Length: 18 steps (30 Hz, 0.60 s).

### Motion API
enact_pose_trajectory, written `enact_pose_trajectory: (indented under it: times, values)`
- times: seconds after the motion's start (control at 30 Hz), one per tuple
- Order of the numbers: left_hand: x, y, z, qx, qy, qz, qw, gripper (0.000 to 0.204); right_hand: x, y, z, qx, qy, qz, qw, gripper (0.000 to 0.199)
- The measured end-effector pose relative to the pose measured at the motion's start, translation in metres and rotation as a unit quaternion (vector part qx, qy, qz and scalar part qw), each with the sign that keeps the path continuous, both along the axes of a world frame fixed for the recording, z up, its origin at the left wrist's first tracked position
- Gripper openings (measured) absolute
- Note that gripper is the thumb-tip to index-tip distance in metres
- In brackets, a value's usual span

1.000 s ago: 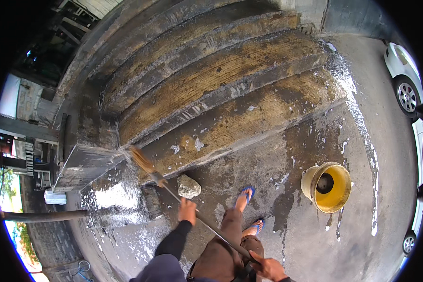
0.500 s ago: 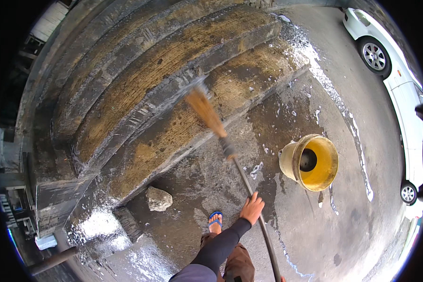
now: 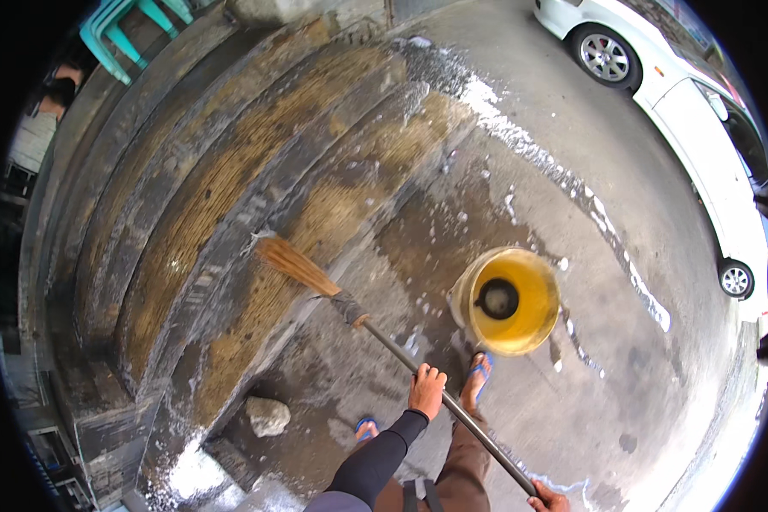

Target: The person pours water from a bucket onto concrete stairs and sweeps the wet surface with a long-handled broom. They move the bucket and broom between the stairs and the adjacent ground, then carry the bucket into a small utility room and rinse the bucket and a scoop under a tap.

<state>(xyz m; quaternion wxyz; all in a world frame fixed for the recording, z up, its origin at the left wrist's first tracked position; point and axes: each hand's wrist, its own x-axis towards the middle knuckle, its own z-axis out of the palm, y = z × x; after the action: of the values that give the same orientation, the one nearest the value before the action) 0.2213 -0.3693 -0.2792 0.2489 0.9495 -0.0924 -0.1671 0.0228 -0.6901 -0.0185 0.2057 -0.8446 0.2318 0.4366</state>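
A long-handled broom [image 3: 297,266] lies slantwise across my view, its straw bristles against the wet concrete steps [image 3: 328,200], near the foot of a riser. Partway along the handle, my left hand [image 3: 427,392] is wrapped round it, the arm in a black sleeve. Close to the handle's lower end, my right hand [image 3: 550,497] grips it. A yellow bucket [image 3: 540,317] stands on the ground beyond my left hand, to the right of the broom, with a dark round shape inside it.
By the lowest step lies a pale rock [image 3: 268,416]. White foam [image 3: 520,141] streaks the wet ground. A white car [image 3: 687,119] is parked at the right. Teal plastic furniture [image 3: 115,38] stands at the upper left. My sandalled foot [image 3: 480,375] is beside the bucket.
The broom head has moved left and nearer along the steps. My view has shifted, my right foot has come into sight beside the bucket, and more of my right hand shows.
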Motion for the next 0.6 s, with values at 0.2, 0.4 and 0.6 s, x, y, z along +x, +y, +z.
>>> enact_pose_trajectory:
  times: [0.2,0.4,0.6]
  values:
    - [0.197,-0.130,-0.004,-0.035,-0.109,-0.075,0.991,0.011,0.116,-0.067,-0.013,0.029,-0.014,-0.137,0.990,0.044]
    - [0.354,-0.202,-0.006,0.015,-0.204,-0.131,0.970,0.010,0.210,-0.084,-0.040,0.141,-0.246,-0.189,0.940,0.042]
    - [0.398,-0.202,-0.009,0.039,-0.151,-0.132,0.979,0.006,0.264,-0.093,-0.054,0.181,-0.161,-0.196,0.950,0.038]
